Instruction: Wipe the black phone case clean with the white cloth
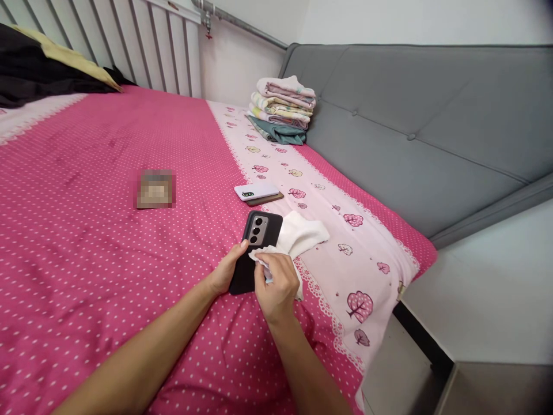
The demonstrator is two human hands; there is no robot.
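My left hand (pixel 225 272) grips a black phone (pixel 254 242) by its lower left edge, camera side up, just above the pink dotted bed sheet (pixel 108 242). My right hand (pixel 276 288) is closed on a white cloth (pixel 302 233) and presses a bunched part of it against the phone's back. The rest of the cloth trails out to the right onto the sheet.
A white phone (pixel 256 191) lies on a brown flat item (pixel 268 199) farther up the bed. A stack of folded cloths (pixel 283 109) sits by the grey padded headboard (pixel 423 132). Dark and yellow bedding (pixel 47 66) lies at the far left. A blurred patch (pixel 155 189) is on the sheet.
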